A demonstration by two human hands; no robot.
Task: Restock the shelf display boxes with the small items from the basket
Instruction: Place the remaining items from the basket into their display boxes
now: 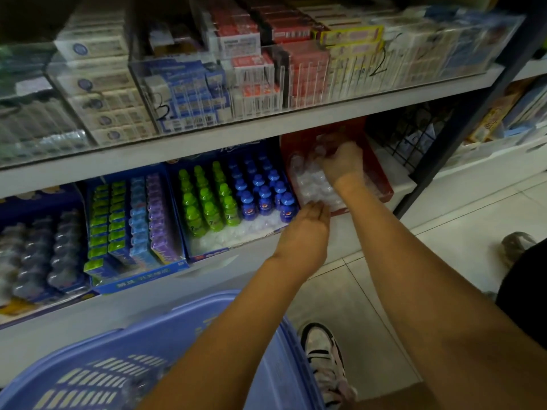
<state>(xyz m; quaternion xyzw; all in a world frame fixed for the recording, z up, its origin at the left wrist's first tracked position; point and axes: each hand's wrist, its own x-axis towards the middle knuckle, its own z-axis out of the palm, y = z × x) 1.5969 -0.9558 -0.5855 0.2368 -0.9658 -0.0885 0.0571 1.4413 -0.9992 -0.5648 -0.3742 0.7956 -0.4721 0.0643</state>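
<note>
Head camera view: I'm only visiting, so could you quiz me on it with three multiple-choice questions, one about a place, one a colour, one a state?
1. Where is the right hand?
A) in a pocket
B) inside the red display box
C) on a door handle

2. What colour are the bottles left of the blue bottles, in the same box?
A) orange
B) black
C) green

3. How is the front of that box's white tray?
A) bare
B) packed with bottles
C) under a lid

Answers:
1 B: its fingers reach over the clear tray in the red box.
2 C: rows of green bottles stand there.
3 A: no bottles stand in the front rows.
</note>
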